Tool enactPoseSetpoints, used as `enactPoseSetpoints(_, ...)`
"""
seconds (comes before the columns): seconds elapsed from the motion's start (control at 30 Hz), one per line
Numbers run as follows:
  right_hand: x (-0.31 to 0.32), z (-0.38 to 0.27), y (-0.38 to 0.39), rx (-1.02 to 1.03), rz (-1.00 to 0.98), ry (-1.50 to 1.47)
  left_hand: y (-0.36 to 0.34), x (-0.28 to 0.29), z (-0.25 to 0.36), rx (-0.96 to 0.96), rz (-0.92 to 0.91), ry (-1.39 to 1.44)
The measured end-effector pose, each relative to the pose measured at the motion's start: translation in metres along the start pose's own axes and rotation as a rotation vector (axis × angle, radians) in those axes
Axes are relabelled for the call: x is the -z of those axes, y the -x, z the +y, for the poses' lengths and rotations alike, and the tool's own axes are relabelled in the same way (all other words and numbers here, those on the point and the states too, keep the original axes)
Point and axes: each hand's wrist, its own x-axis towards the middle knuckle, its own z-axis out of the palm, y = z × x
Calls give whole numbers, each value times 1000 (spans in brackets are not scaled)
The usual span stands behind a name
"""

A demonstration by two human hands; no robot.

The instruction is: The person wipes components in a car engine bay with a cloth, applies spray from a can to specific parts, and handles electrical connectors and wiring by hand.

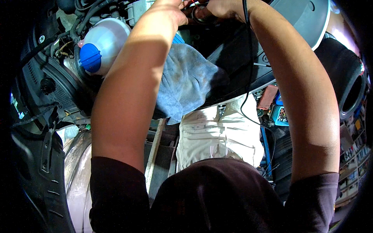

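Note:
At the top edge, both my hands are partly cut off by the frame. My left hand [169, 11] is bent inward with its fingers curled toward a dark round part [201, 16]. My right hand [223, 8] comes from the other side, its fingers closed in shadow at that same part. What either hand grips is too dark to make out. Just below them, a blue-grey cloth [186, 77] is draped over the black edge of the car's engine bay. A black cable [250, 58] hangs down beside my right forearm.
Left of my left forearm sits a white plastic reservoir [112, 37] with a blue cap [90, 58], among hoses. A large grey-rimmed panel [303, 19] is at upper right, beside a black tyre [342, 70]. Below lie a radiator [163, 155], a brick-red block [268, 97] and a blue tray [280, 116].

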Motion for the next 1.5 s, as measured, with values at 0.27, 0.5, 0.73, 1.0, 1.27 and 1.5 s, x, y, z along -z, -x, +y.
enactPoseSetpoints(0.27,32,-39,-34,126,-229,340,-8,-10,0,-48,-72,-82)
enactPoseSetpoints(0.5,23,-27,-16,272,-354,1110,-2,-4,0,-56,-53,-83)
enactPoseSetpoints(0.73,22,-22,-10,376,-211,1312,-8,4,-1,-38,-33,-38)
enactPoseSetpoints(1.0,27,-25,-18,459,-165,1496,-33,16,-1,20,-168,7)
enactPoseSetpoints(1.27,24,-20,-11,454,-146,1466,-24,13,0,56,-137,2)
enactPoseSetpoints(1.5,23,-17,-6,444,-125,1424,-41,18,2,140,-307,-94)
